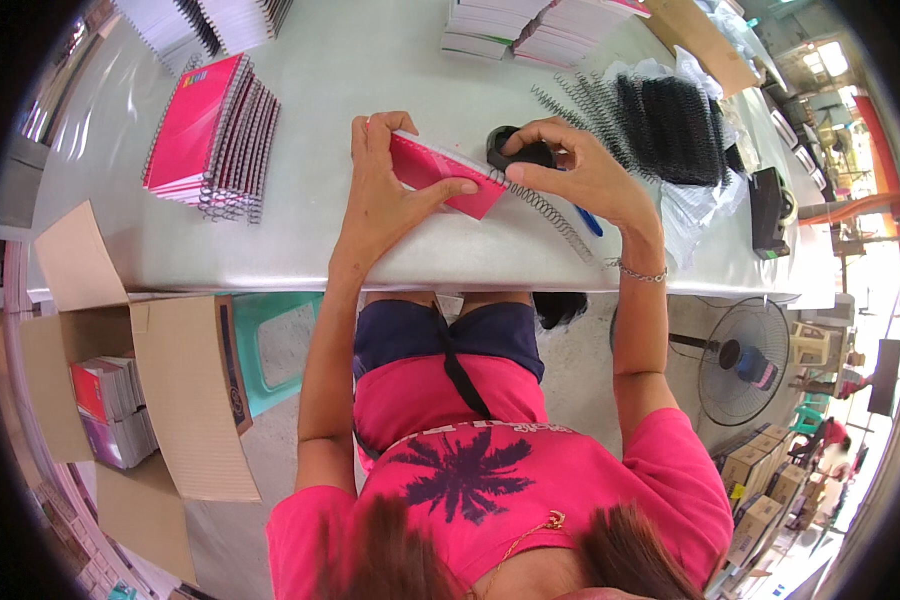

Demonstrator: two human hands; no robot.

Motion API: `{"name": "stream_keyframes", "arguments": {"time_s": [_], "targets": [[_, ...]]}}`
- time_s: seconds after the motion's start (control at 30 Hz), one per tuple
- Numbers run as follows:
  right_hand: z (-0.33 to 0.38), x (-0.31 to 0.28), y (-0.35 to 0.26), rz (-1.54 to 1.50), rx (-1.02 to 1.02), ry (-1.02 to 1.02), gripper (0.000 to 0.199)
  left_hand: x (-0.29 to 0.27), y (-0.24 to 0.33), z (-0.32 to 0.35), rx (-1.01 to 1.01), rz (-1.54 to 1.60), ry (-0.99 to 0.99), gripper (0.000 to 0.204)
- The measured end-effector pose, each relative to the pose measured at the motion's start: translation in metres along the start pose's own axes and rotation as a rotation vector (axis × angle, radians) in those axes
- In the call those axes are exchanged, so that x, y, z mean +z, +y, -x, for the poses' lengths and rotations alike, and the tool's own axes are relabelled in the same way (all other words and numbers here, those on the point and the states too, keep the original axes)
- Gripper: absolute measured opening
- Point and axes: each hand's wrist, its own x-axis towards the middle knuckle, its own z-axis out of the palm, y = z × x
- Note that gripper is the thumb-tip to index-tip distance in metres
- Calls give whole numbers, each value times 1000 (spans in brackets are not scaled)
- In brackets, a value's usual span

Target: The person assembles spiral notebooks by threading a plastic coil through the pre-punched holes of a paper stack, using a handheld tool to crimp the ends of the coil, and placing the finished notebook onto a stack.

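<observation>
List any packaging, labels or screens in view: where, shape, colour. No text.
Open cardboard box: on the floor at the person's left, brown, flaps spread, stacked notebooks inside.
Cardboard cartons: lower right on the floor, brown, stacked, with small yellow labels.
Screens: none visible.

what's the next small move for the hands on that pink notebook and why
Probably keep turning the spiral wire further into the pink notebook. The left hand pins the notebook on the table, the right hand pinches the coil at the notebook's edge, and most of the wire trails free toward the table edge.
</observation>
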Motion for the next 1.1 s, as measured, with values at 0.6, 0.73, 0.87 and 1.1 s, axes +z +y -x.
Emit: {"name": "stream_keyframes", "arguments": {"time_s": [0.6,0.73,0.87,1.1], "targets": [[21,25,-3,147,-261,361,28,12,6,5,-1,-73,111,80],[24,50,-11,245,-200,392,23,13,13,8,-64,-45,125,80],[25,56,-17,135,-161,492,19,16,13,8,-55,-93,137,79],[20,64,-17,53,-152,536,18,15,13,9,-55,-104,133,79]]}}
